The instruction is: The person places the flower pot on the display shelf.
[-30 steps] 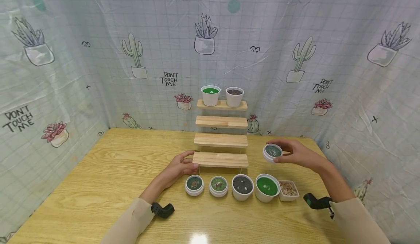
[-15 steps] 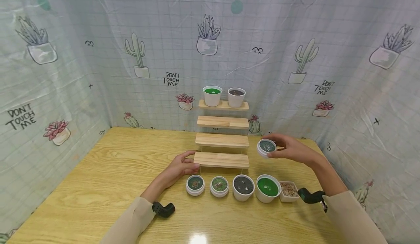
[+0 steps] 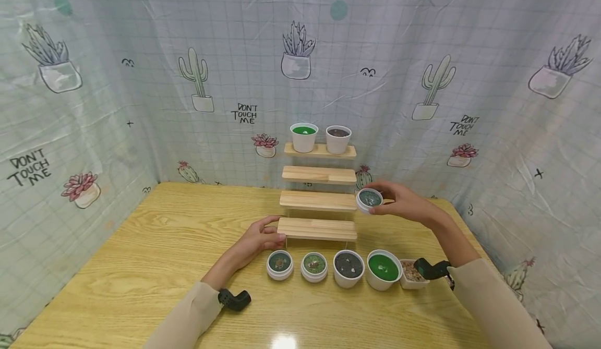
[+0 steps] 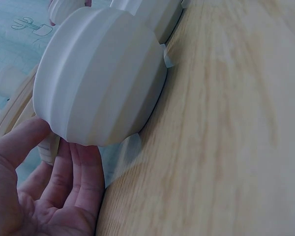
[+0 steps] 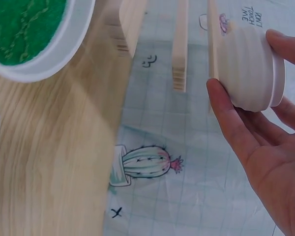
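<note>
Right hand [image 5: 273,152] holding a small white ribbed round pot [image 5: 246,69]. The thumb [image 5: 287,45] lies against the rim; the other fingers support the opposite side, one fingertip [image 5: 216,87] reaching the base. Adjacent are three pale wooden boards [image 5: 179,54] seen end-on, one partly overlapped by the pot; contact cannot be determined. Upper left: larger-looking white round pot with bright green filling [image 5: 69,55], partly cropped. Left: pale wood-grain tabletop [image 5: 54,147]. Background: pale grid-patterned sheet [image 5: 206,201] printed with a potted cactus [image 5: 146,162].

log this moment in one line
right hand: holds teal-filled pot aloft | left hand: grips bottom shelf | top shelf: green-filled pot, dark-filled pot
</note>
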A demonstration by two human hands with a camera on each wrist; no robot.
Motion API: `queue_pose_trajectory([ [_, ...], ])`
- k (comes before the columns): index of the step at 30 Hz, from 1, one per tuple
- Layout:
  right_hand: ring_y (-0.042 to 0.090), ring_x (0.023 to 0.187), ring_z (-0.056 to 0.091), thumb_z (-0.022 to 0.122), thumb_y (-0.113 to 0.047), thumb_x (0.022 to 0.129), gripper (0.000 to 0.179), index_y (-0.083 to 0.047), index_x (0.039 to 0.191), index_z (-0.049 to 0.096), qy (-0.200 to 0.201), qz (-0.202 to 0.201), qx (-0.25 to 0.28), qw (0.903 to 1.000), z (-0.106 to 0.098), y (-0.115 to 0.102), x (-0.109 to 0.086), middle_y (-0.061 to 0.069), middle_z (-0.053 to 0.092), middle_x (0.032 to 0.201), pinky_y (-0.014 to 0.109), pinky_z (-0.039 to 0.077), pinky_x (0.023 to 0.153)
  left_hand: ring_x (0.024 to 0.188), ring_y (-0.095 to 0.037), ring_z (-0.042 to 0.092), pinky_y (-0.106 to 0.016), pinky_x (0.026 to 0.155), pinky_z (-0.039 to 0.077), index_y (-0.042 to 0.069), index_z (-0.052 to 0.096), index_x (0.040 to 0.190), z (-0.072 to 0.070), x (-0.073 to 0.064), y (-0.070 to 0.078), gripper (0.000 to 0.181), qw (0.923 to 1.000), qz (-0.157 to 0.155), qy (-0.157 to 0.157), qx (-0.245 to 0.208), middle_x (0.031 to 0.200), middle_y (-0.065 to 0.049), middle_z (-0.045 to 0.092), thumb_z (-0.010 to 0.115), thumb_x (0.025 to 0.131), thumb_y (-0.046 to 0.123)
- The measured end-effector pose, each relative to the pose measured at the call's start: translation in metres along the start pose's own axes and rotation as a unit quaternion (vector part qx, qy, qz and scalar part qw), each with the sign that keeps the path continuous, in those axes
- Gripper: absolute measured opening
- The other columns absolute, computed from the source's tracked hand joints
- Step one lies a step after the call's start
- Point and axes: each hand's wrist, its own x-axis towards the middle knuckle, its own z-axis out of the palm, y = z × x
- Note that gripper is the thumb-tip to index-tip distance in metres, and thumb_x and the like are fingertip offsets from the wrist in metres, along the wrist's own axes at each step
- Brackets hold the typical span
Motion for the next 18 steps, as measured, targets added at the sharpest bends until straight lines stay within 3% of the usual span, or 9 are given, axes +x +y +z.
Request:
queue_pose_trajectory([
  [18,0.035,0.123,0.061,0.078,-0.018,0.092,0.062,-0.004,0.147,0.051,0.032,0.010,-0.024,0.9991,0.003,-0.011,0.027,0.017,0.062,0.133,0.036,0.053,0.094,0.094,-0.016,0.072,-0.032,0.086,0.061,0.007,0.025,0.162,0.001,-0.002,0.002,0.080,1.0000,0.000,-0.003,-0.005,0.113,-0.012,0.069,0.071,0.096,0.012],
])
